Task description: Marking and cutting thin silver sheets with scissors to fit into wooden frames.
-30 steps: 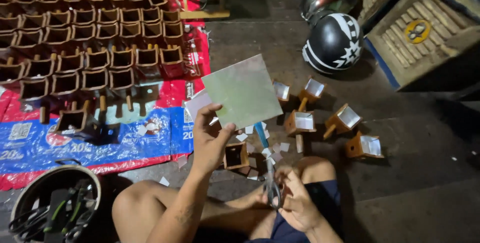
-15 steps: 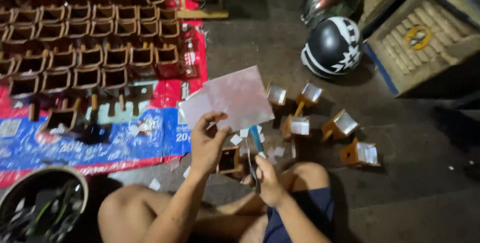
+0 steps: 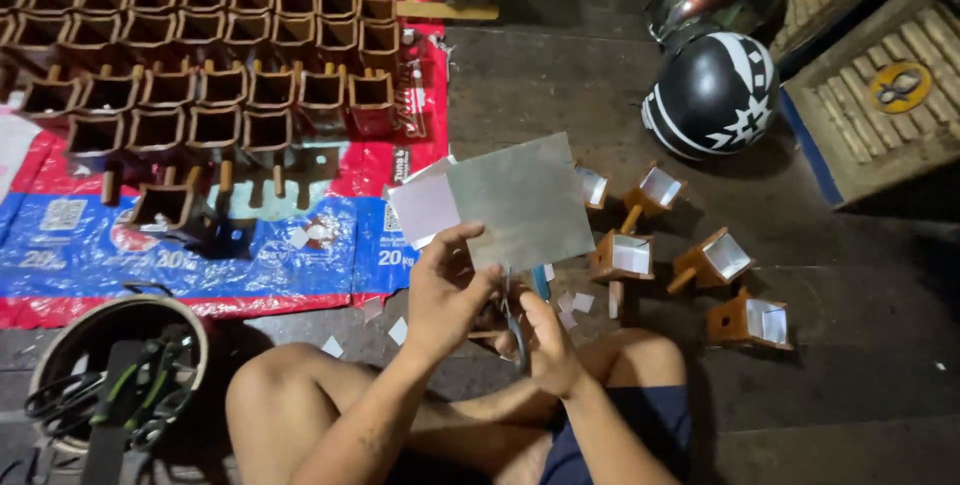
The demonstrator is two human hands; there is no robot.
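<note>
Left hand [image 3: 445,290] grip pinching grey sheet [image 3: 520,200] at its lower edge, right hand [image 3: 545,340] grasping scissors [image 3: 515,325] just below

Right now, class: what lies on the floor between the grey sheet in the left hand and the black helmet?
In the head view, wooden box pieces lie between sheet and helmet.

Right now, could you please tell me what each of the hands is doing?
Left hand: closed on the sheet.
Right hand: closed on the scissors.
</note>
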